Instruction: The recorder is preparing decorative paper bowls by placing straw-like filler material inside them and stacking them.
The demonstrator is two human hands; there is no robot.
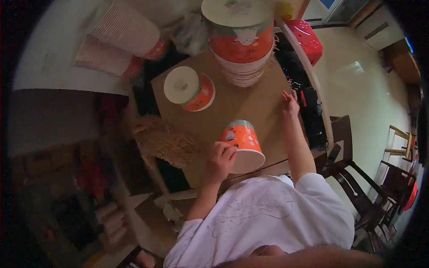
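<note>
My left hand (221, 158) grips an orange paper tub (243, 137) with a printed pattern and a green band at its far end. The tub is tilted, its wide white end turned toward me, near the front of the brown board. Away to the right, my right hand (291, 103) is held with its fingers stretched out and nothing in them, over the board's right side. A short stack of similar tubs (199, 96) with a pale round top stands farther back on the left. Behind it rises a bigger stack of nested tubs (241, 42).
Loose straw-like fibre (167, 143) lies along the board's left side. Long sleeves of nested tubs (125, 31) rest at the far left. Dark items (310, 105) line the table's right rim. A red plastic stool (306, 42) and dark wooden chairs (357, 187) stand to the right.
</note>
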